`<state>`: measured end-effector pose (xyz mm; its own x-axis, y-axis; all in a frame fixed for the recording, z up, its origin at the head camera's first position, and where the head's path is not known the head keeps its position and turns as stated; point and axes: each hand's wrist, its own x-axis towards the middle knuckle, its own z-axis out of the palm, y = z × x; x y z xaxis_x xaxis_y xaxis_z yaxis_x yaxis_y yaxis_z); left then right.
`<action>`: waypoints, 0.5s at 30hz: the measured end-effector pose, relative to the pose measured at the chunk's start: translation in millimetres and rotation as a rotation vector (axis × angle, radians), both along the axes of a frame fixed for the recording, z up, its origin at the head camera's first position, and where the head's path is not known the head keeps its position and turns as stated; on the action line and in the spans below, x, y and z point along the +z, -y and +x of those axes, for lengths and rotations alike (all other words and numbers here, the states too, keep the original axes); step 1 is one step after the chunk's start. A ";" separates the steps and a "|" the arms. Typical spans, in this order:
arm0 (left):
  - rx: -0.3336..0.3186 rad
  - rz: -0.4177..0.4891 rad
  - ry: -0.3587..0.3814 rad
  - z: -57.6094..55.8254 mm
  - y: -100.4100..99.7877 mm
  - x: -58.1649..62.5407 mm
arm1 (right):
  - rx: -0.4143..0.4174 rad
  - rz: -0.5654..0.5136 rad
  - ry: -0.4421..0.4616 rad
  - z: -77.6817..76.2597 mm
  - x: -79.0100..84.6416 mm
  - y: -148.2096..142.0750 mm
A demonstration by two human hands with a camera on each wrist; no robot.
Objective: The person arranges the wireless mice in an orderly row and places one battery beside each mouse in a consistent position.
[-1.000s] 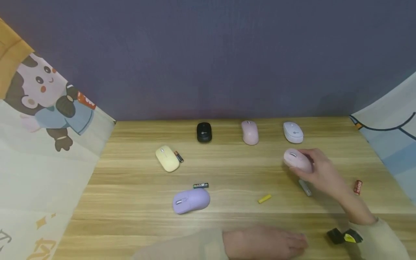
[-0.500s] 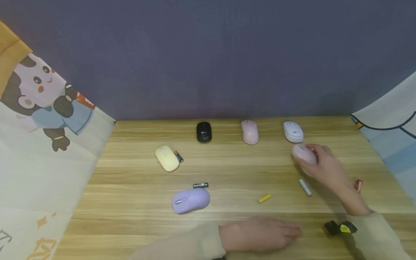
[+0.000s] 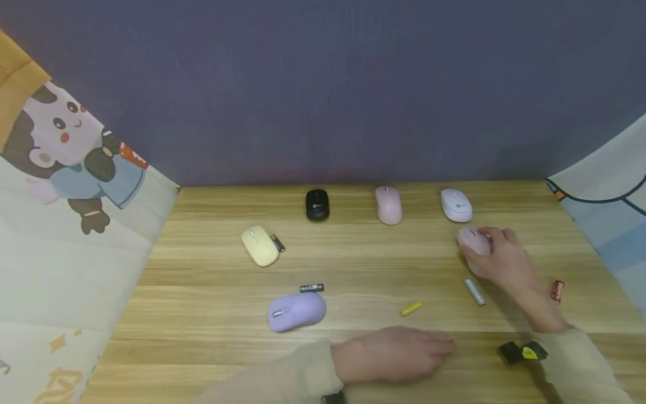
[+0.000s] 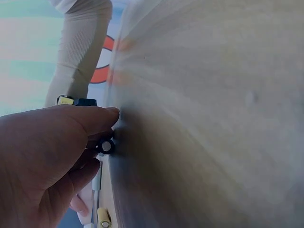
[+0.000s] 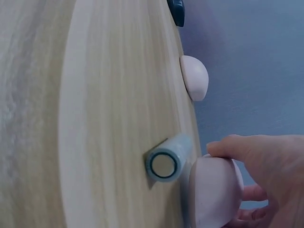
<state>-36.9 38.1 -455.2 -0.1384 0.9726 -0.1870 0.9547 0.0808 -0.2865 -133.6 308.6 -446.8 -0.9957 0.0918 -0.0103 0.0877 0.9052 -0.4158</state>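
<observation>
My right hand point(image 3: 504, 264) grips a pale pink mouse point(image 3: 474, 240) low over the right of the table, behind the white mouse's near end. In the right wrist view, thumb and fingers lie along the sides of this pink mouse point(image 5: 216, 192); a grey battery point(image 5: 171, 156) lies beside it. Palm down near the front edge is my left hand point(image 3: 396, 353). The left wrist view shows a dark battery point(image 4: 105, 146), silver end visible, between that hand's thumb and fingers; the head view hides it. A yellow battery point(image 3: 410, 308) lies just beyond the left hand.
At the back stand a black mouse point(image 3: 317, 205), another pink mouse point(image 3: 388, 205) and a white mouse point(image 3: 456, 205). Leftward lie a yellow mouse point(image 3: 259, 246) and purple mouse point(image 3: 296, 312), each beside a battery. A red battery point(image 3: 557, 291) lies at right.
My right hand has carried the pink mouse a little rightward and lowered it toward the table behind the grey battery. My left hand has drifted slightly left and away from the front edge.
</observation>
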 end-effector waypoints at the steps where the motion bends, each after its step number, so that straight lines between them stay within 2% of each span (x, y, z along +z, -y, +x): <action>1: 0.001 -0.002 -0.001 -0.9 0.6 -0.1 | -0.003 0.003 0.004 0.0 -0.1 0.9; 5: 0.022 0.011 0.025 -5.2 2.2 1.0 | -0.011 0.009 0.026 -0.8 -0.6 4.0; 10: 0.079 0.023 0.088 -9.6 3.3 2.3 | -0.026 0.002 0.060 -2.0 -0.6 6.6; 15: 0.106 0.016 0.098 -11.3 5.1 3.8 | -0.037 0.007 0.050 -2.8 -4.0 6.9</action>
<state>-48.1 33.0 -451.4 -0.2220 0.9565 -0.1894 0.9640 0.1862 -0.1899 -136.4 301.7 -450.9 -0.9899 0.1286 -0.0590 0.1415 0.9040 -0.4035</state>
